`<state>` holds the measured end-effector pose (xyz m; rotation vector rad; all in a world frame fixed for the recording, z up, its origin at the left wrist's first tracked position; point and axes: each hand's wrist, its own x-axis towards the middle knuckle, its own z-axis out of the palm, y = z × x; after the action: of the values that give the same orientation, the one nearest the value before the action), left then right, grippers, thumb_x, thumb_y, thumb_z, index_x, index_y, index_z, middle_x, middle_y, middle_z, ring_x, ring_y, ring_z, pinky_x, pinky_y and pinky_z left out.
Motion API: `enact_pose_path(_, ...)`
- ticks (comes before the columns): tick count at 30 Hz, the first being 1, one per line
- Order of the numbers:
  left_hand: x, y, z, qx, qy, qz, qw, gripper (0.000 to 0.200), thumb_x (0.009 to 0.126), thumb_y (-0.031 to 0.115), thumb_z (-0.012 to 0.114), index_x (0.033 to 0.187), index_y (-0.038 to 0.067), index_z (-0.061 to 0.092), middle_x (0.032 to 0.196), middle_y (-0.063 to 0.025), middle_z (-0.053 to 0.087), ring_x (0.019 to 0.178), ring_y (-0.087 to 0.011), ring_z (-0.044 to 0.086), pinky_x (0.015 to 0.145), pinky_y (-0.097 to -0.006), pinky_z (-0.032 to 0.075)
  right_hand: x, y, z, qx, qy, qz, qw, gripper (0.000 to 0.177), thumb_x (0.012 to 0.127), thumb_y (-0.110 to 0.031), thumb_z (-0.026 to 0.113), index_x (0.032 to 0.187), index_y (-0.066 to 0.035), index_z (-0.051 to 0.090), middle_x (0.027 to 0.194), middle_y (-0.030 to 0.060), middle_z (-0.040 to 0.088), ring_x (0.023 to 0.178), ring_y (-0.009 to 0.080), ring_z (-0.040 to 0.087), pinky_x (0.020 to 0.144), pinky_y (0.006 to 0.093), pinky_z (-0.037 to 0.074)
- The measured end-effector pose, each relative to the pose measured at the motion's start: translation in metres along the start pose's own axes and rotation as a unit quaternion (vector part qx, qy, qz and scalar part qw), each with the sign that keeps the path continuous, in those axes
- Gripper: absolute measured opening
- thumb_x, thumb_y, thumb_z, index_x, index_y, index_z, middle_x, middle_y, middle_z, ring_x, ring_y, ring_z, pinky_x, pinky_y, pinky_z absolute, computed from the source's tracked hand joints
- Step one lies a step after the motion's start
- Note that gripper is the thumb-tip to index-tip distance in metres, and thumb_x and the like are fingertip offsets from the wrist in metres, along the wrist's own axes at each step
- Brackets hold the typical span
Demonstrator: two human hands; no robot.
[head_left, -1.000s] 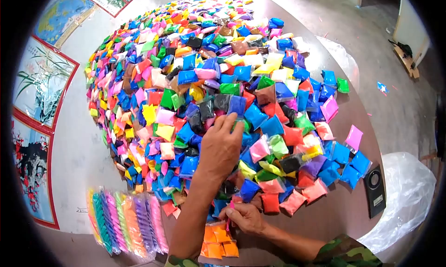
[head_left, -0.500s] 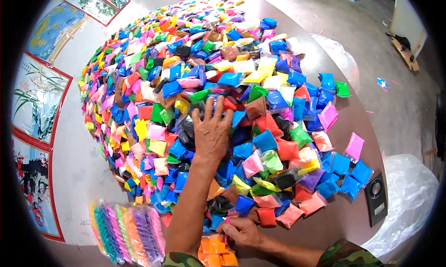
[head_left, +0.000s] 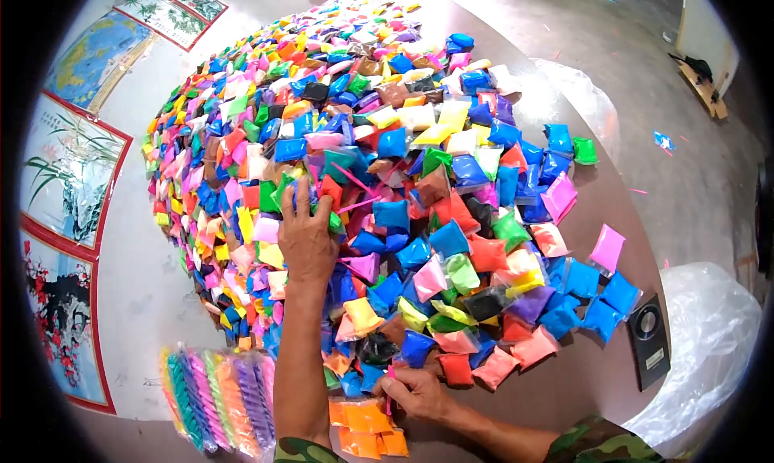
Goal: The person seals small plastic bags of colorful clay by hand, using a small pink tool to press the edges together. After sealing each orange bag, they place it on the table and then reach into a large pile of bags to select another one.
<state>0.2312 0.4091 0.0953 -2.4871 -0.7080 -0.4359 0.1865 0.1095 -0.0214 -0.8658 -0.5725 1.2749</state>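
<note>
My left hand [head_left: 308, 241] reaches over the heap of small coloured packets [head_left: 242, 141], palm down with fingers apart. Its fingertips touch the heap near a green packet [head_left: 336, 223] and a red packet [head_left: 330, 189]; what lies under the palm is hidden. To the right of those fingers, thin pink sticks [head_left: 353, 180] lie among the packets. Near the front edge, my right hand [head_left: 418, 394] is closed on a thin pink stick [head_left: 390, 389]. Just left of and below it lie clear bags of orange packets [head_left: 363, 419].
Bundled packs of coloured twisted strips [head_left: 218, 394] lie at the lower left. A black device with a round dial [head_left: 649, 342] sits at the table's right edge. Clear plastic sheeting [head_left: 697, 334] hangs beyond it. Pictures [head_left: 72, 173] cover the left wall.
My left hand has moved left and slightly down across the heap, uncovering pink sticks and blue packets. A yellow packet now shows near the front. My right hand keeps holding its stick.
</note>
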Motion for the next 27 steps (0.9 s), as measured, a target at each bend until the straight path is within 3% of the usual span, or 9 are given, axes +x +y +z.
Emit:
enact_pose_path(2, -0.007, -0.008, -0.008, -0.024, 0.003, -0.026, 0.999, 0.047, 0.079, 0.01, 0.083, 0.124, 0.014, 0.071, 0.157, -0.0189, 0.056, 0.141, -0.0456, 0.054, 0.112, -0.0495, 0.052, 0.001, 0.002, 0.002, -0.004, 0.009, -0.011, 1.0, 0.029, 0.108, -0.025, 0.065, 0.101, -0.002, 0.081, 0.078, 0.0054, 0.07, 0.073, 0.0138, 0.066, 0.066, 0.0325, 0.053)
enact_pose_path(5, -0.023, -0.025, -0.014, -0.055, 0.011, -0.056, 0.997, 0.049, 0.079, 0.011, 0.083, 0.127, 0.011, 0.07, 0.157, -0.0194, 0.056, 0.141, -0.0458, 0.054, 0.111, -0.0498, 0.053, 0.002, -0.004, -0.002, -0.067, -0.026, 0.006, 0.997, 0.031, 0.114, -0.02, 0.055, 0.104, 0.001, 0.076, 0.086, 0.0023, 0.073, 0.08, 0.0091, 0.069, 0.072, 0.0275, 0.055)
enact_pose_path(14, -0.062, -0.054, -0.038, -0.114, -0.034, -0.146, 0.982, 0.05, 0.081, 0.02, 0.087, 0.128, 0.009, 0.073, 0.153, -0.0201, 0.061, 0.136, -0.0396, 0.063, 0.11, -0.044, 0.054, 0.004, -0.011, -0.002, -0.075, -0.021, -0.005, 0.997, 0.03, 0.112, -0.019, 0.057, 0.102, 0.001, 0.077, 0.088, 0.0041, 0.073, 0.083, 0.0109, 0.069, 0.075, 0.0287, 0.056)
enact_pose_path(17, -0.069, -0.053, -0.048, -0.153, -0.053, -0.17, 0.972, 0.047, 0.083, 0.019, 0.085, 0.127, 0.008, 0.074, 0.15, -0.0184, 0.062, 0.133, -0.0408, 0.062, 0.109, -0.0469, 0.054, 0.003, -0.009, -0.002, -0.079, -0.019, 0.001, 0.997, 0.03, 0.112, -0.019, 0.057, 0.101, 0.001, 0.077, 0.088, 0.0045, 0.073, 0.083, 0.0113, 0.069, 0.075, 0.0289, 0.056)
enact_pose_path(23, -0.078, -0.049, -0.08, -0.153, -0.145, -0.096, 0.973, 0.046, 0.079, 0.019, 0.089, 0.121, 0.006, 0.076, 0.144, -0.0186, 0.067, 0.131, -0.0403, 0.063, 0.111, -0.047, 0.052, 0.003, -0.013, -0.001, -0.079, -0.016, 0.004, 0.997, 0.031, 0.112, -0.019, 0.057, 0.1, 0.001, 0.077, 0.087, 0.0047, 0.073, 0.081, 0.0114, 0.068, 0.073, 0.0297, 0.055)
enact_pose_path(27, -0.075, -0.034, -0.096, -0.192, -0.185, -0.101, 0.958, 0.038, 0.079, 0.017, 0.087, 0.114, 0.005, 0.078, 0.144, -0.0201, 0.066, 0.132, -0.0403, 0.063, 0.11, -0.0476, 0.052, 0.003, -0.013, -0.001, -0.077, -0.012, 0.003, 0.997, 0.031, 0.111, -0.019, 0.057, 0.1, 0.002, 0.077, 0.086, 0.0053, 0.072, 0.08, 0.0115, 0.067, 0.072, 0.0301, 0.055)
